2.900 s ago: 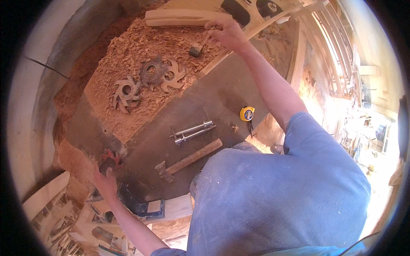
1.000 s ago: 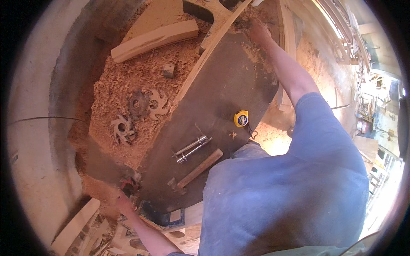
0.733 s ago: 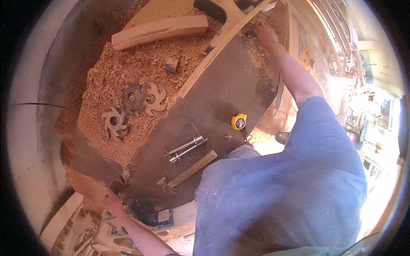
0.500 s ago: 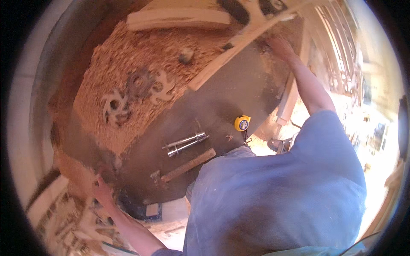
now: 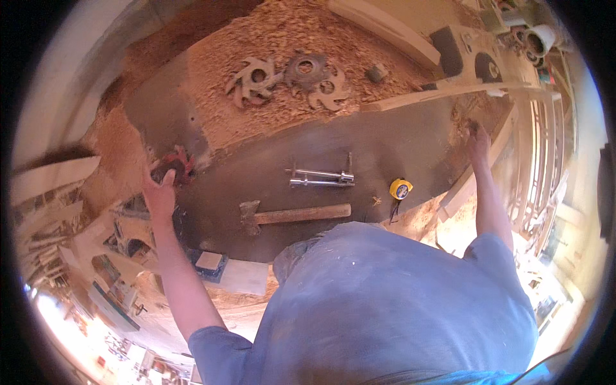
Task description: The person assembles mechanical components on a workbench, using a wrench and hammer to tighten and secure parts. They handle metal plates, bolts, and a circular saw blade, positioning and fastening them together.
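Note:
My left hand [image 5: 159,194] is at the left edge of the dark metal tabletop [image 5: 385,141], its thumb and fingers closed on a red toothed cutter head [image 5: 183,162]. At the table's far right end, beside a patch of wood shavings, is my right hand [image 5: 479,144]. Its fingers are curled in, and what they hold, if anything, I cannot make out. Between my arms lie a hammer [image 5: 301,213] with a worn wooden handle, two shiny metal rods with clamps [image 5: 321,178] and a yellow tape measure [image 5: 401,188].
Beyond the table, grey toothed cutter heads [image 5: 253,78] rest on a bed of wood chips, near a small block [image 5: 376,73]. A pale wooden strip [image 5: 443,96] runs along the far right edge. Stacked boards [image 5: 545,141] stand at the right.
My view has swung, shifting the table and tools within it. The red cutter head, not discernible before, now shows in my left hand. My right hand stays at the table's right end.

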Demonstrator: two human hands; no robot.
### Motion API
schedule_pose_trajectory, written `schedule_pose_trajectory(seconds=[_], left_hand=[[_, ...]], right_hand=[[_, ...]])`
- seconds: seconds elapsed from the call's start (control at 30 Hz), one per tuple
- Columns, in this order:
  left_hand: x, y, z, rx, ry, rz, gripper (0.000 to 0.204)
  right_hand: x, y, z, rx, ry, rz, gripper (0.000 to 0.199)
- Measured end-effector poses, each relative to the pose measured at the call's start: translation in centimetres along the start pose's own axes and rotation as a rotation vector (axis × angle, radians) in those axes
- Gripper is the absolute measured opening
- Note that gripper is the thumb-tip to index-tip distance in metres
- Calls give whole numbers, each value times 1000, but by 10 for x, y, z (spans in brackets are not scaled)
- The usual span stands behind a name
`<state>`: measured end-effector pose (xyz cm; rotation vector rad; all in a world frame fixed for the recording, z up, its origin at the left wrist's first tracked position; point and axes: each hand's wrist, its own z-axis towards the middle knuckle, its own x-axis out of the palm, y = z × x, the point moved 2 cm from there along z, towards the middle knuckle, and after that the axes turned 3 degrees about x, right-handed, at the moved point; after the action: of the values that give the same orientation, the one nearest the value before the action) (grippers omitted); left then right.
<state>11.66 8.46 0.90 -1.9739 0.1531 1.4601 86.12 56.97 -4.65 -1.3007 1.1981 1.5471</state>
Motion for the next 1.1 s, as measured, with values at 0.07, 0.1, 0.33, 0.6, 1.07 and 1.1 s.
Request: schedule_pose_trajectory(seconds=[0.07, 0.1, 0.33, 0.6, 1.07, 1.1], left_hand=[[15, 25, -3, 31, -87, 1, 70], [19, 35, -3, 47, -131, -2, 71], [35, 11, -16, -77, -519, -47, 83], [50, 30, -28, -65, -543, -462, 94], [58, 30, -30, 12, -734, -487, 86], [57, 33, -29, 29, -763, -475, 85]], right_hand=[[-15, 46, -8, -55, 20, 165, 33], [-33, 84, -14, -84, 29, 243, 33], [-112, 380, -136, 208, 846, 1059, 30], [-3, 565, -219, -416, 910, 707, 16], [74, 707, -225, -427, 830, 671, 30], [71, 711, -228, -392, 855, 697, 30]])
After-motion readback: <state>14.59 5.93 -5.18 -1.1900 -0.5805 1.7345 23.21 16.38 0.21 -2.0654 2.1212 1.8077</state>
